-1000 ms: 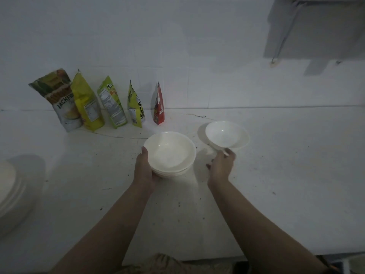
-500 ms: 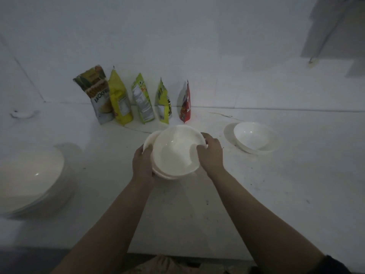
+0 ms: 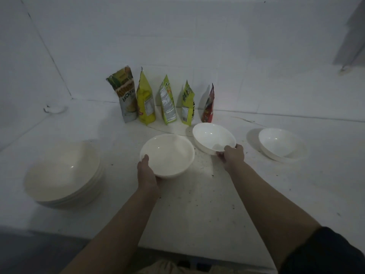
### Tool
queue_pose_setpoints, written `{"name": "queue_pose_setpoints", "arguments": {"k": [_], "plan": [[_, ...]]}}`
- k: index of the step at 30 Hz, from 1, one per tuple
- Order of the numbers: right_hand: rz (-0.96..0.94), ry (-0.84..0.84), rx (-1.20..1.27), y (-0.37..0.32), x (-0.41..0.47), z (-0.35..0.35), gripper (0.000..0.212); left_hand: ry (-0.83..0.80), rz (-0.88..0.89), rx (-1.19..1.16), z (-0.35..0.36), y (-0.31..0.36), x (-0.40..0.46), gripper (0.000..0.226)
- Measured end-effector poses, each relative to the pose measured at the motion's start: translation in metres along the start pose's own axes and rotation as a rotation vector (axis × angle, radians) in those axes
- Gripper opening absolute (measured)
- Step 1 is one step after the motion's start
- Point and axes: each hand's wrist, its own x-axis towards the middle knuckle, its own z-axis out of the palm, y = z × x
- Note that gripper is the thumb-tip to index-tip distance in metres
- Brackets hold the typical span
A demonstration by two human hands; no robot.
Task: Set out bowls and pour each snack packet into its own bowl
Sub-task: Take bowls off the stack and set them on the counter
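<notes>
My left hand (image 3: 147, 176) grips the near rim of a white bowl (image 3: 167, 155) in the middle of the counter. My right hand (image 3: 232, 156) pinches the near rim of a second white bowl (image 3: 212, 138), tilted just right of the first. A third white bowl (image 3: 280, 144) sits alone further right. Several snack packets stand in a row against the back wall: a jackfruit packet (image 3: 126, 95), a yellow one (image 3: 145, 100), a green-and-white one (image 3: 167, 100), a yellow-green one (image 3: 187, 104) and a red one (image 3: 209, 105).
A stack of larger white bowls (image 3: 63, 173) stands at the left on the white counter (image 3: 197, 204). The tiled wall runs behind the packets, and a side wall closes the far left. The counter's front edge lies below my forearms.
My right hand has lifted the top bowl off the stack held by my left hand and carried it to the right. The view has shifted left.
</notes>
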Motion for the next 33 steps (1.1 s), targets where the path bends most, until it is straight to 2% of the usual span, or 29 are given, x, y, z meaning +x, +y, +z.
{"name": "queue_pose_setpoints", "arguments": {"k": [3,6,8,9,11,13,16,17,20,22,26,29,33], "plan": [[-0.023,0.015,-0.023,0.005,-0.003,0.002,0.056,-0.03,-0.018,-0.006,-0.001,-0.001,-0.011,0.077],[-0.001,0.02,0.031,0.009,-0.014,0.002,0.05,-0.055,-0.032,-0.011,-0.003,0.0,-0.017,0.076],[-0.021,0.084,0.06,0.016,-0.031,-0.002,0.042,-0.073,-0.033,0.006,-0.004,-0.001,-0.022,0.075],[-0.054,0.124,0.05,0.023,-0.041,-0.005,0.034,-0.084,-0.027,0.022,-0.004,-0.002,-0.026,0.069],[-0.118,0.118,-0.007,0.04,-0.064,-0.008,0.019,-0.102,0.024,0.077,-0.003,-0.005,-0.035,0.042],[-0.139,-0.035,-0.055,0.053,-0.086,-0.007,0.017,-0.11,0.042,0.095,-0.002,-0.008,-0.041,0.025],[-0.165,-0.281,-0.182,0.05,-0.109,0.001,0.014,-0.133,0.055,0.124,0.0,-0.002,-0.055,0.023],[-0.229,-0.301,-0.238,0.046,-0.112,0.005,0.011,-0.138,0.058,0.096,0.0,0.002,-0.058,0.02],[-0.433,-0.323,-0.351,0.037,-0.119,0.017,0.027,-0.152,0.122,0.009,-0.002,0.024,-0.063,0.024],[-0.52,-0.325,-0.394,0.034,-0.126,0.031,0.031,-0.158,0.186,0.022,-0.006,0.045,-0.061,0.034],[-0.682,-0.261,-0.352,0.024,-0.14,0.073,0.041,-0.153,0.3,0.116,-0.016,0.093,-0.042,0.023],[-0.831,-0.156,-0.341,0.011,-0.154,0.108,0.042,-0.161,0.427,0.24,-0.024,0.139,-0.03,0.029],[-0.787,-0.176,-0.15,0.005,-0.172,0.165,0.031,-0.14,0.527,0.331,-0.044,0.196,-0.003,0.038]]}}
